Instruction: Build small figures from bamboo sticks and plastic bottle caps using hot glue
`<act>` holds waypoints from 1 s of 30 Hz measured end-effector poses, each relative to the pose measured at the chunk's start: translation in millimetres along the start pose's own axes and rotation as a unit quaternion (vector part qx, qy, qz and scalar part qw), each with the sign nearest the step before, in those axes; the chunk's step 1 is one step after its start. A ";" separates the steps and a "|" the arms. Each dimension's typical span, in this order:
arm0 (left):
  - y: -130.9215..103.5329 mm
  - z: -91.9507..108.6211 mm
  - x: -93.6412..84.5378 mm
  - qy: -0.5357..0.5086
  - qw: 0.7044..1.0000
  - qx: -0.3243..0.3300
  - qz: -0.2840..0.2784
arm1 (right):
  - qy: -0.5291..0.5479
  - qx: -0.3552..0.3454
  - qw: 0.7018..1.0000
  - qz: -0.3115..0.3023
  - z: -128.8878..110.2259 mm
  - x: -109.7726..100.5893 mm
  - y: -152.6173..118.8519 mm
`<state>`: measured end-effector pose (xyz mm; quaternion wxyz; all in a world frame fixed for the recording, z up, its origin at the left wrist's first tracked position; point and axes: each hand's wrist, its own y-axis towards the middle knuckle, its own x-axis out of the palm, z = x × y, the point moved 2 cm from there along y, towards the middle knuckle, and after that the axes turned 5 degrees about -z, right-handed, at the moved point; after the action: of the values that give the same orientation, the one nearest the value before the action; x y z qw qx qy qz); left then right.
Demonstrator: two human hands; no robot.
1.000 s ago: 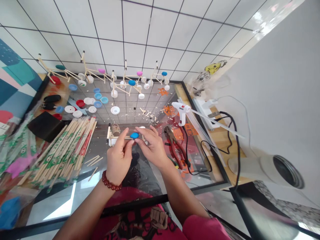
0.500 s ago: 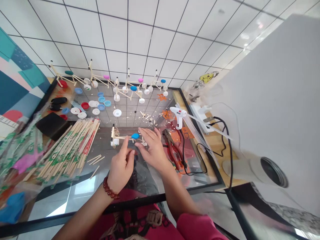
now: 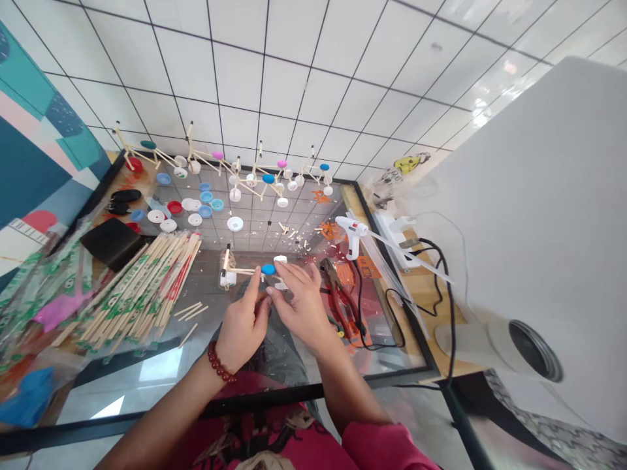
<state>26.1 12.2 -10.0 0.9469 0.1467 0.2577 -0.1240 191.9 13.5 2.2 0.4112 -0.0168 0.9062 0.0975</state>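
A small stick model (image 3: pixel 240 269) with white cap wheels and a black-tipped upright stands on the glass tabletop in front of me. Its blue oval seat (image 3: pixel 268 269) lies between my fingertips. My left hand (image 3: pixel 243 326) points its index finger at the seat's left side, thumb apart, holding nothing visible. On the right side, my right hand (image 3: pixel 302 303) has its fingers stretched out over the model's right end, partly hiding it, with the thumb just below the seat. Several similar models, one with a blue seat (image 3: pixel 268 179), stand along the back edge.
Wrapped chopsticks (image 3: pixel 147 287), a black block (image 3: pixel 112 243) and loose bottle caps (image 3: pixel 175 207) lie on the left. Short cut sticks (image 3: pixel 189 312) are nearby. Pliers (image 3: pixel 337 294), a white glue gun (image 3: pixel 351 234) and its black cable (image 3: pixel 361 307) occupy the right.
The camera view has shifted slightly. My right hand's fingers have come closer to the blue seat; my left hand stays beside it.
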 end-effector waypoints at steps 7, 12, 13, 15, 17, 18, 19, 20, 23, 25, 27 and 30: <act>-30.1 -1.6 -34.8 -0.011 0.998 0.010 0.059 | -0.011 0.035 0.999 0.013 16.2 1.9 11.1; -40.4 -18.0 -75.5 0.032 0.985 -0.018 0.166 | -0.001 0.052 0.998 0.035 28.9 11.7 22.9; -36.6 -21.4 -82.3 0.035 0.983 -0.024 0.177 | 0.002 0.049 0.998 0.042 31.4 13.4 24.7; -24.8 -28.1 -91.8 0.045 0.983 -0.019 0.180 | 0.009 0.043 0.998 0.054 36.4 16.0 27.6; -10.9 -35.8 -95.4 0.058 0.986 -0.008 0.159 | 0.012 0.035 0.997 0.061 40.7 17.4 29.8; -4.4 -40.1 -95.3 0.060 0.988 -0.007 0.145 | 0.012 0.030 0.997 0.063 42.3 17.5 30.6; 1.3 -44.5 -94.1 0.062 0.989 -0.011 0.132 | 0.010 0.025 0.997 0.066 43.4 17.0 31.2; 6.3 -48.6 -92.1 0.059 0.991 -0.016 0.120 | 0.006 0.018 0.997 0.070 44.1 16.2 31.6; 17.9 -57.1 -84.1 0.044 0.995 -0.023 0.083 | 0.000 -0.006 0.997 0.079 43.6 12.3 33.0; 23.7 -59.7 -78.6 0.034 0.998 -0.021 0.057 | 0.004 -0.020 0.997 0.073 42.7 10.2 34.8; 27.2 -61.0 -73.7 0.021 0.999 -0.017 0.034 | 0.009 -0.026 0.998 0.064 42.8 9.4 37.4; 25.7 -61.5 -67.5 0.000 1.000 -0.010 0.023 | 0.003 -0.018 0.998 0.055 45.2 10.3 41.1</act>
<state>-50.2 67.8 -19.8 0.9509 0.1428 0.2559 -0.0992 214.0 62.9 -27.8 0.4023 0.0250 0.9050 0.1360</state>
